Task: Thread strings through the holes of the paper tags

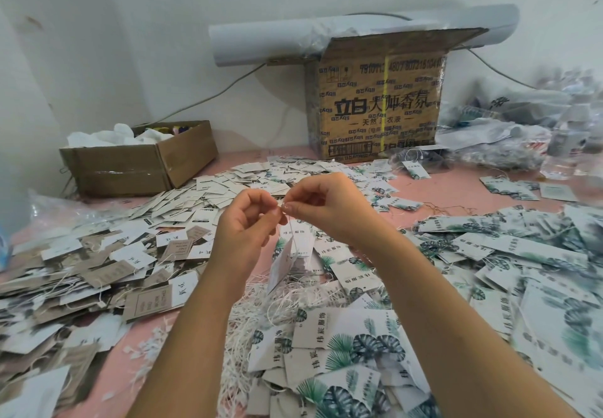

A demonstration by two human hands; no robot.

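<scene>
The left hand [248, 222] and right hand [323, 205] both pinch the string [295, 242] up high, apparently so the tag [281, 266] hangs clear.

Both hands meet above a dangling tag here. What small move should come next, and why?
Probably draw the thin white string snug: the left hand and right hand pinch it together, and the white paper tag already hangs on it.
</scene>
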